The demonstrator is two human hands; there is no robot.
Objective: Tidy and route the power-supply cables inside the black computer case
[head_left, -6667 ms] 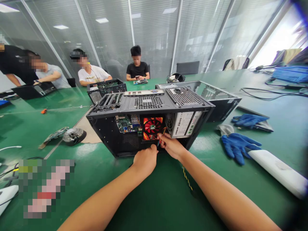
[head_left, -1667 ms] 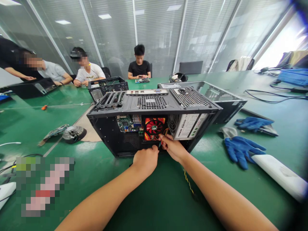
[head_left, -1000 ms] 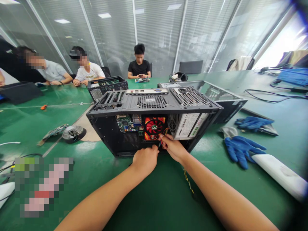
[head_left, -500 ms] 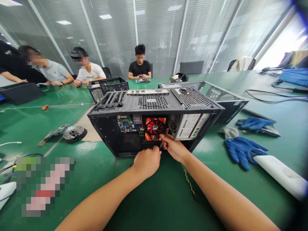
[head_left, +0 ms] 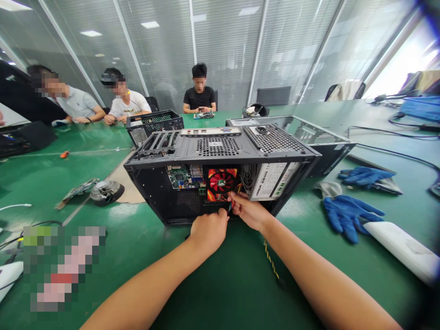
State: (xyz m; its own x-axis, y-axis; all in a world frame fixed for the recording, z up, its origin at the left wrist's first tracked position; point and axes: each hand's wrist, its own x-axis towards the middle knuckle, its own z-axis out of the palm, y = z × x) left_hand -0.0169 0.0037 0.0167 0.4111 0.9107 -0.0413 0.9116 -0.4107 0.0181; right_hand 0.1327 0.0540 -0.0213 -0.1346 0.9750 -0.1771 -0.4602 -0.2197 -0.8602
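Observation:
An open black computer case (head_left: 165, 158) lies in front of me with its open side facing me. Inside are a green motherboard (head_left: 180, 176), a red cooling fan (head_left: 222, 180) and a power supply (head_left: 271, 181) with a white label. My right hand (head_left: 250, 211) pinches a bundle of coloured power cables (head_left: 231, 201) just below the fan. Closed beside it, my left hand (head_left: 209, 233) grips the lower part of the same bundle; its fingertips are mostly hidden. A yellow-and-black twisted cable (head_left: 271, 259) hangs below my right wrist.
Blue work gloves (head_left: 347, 213) and a white object (head_left: 400, 245) lie to the right. A round metal heatsink fan (head_left: 106, 190) sits at left. Behind stand another case (head_left: 154, 121) and a metal case frame (head_left: 319, 142). Several people sit across the green table (head_left: 103, 256).
My hands stay nearly still on the cables. At the far left, a co-worker's dark case has been turned. A black cable at the right has shifted towards the table's near side.

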